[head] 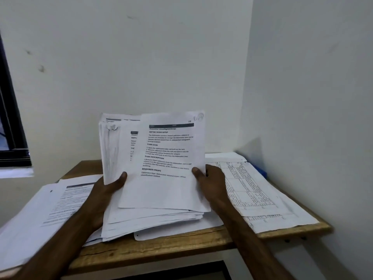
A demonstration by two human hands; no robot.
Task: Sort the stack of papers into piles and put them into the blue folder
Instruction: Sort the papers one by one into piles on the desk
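Observation:
I hold a thick stack of printed papers tilted up over the wooden table. My left hand grips the stack's left edge, thumb on the front. My right hand pinches the right edge of the front sheet, which is headed with typed task text. A pile of text pages lies on the table at the left. Another pile with table-printed sheets lies at the right. A bit of the blue folder shows under that right pile near the wall.
White walls close off the back and right side of the table. A dark window frame stands at the far left. The left pile overhangs the table's front-left edge.

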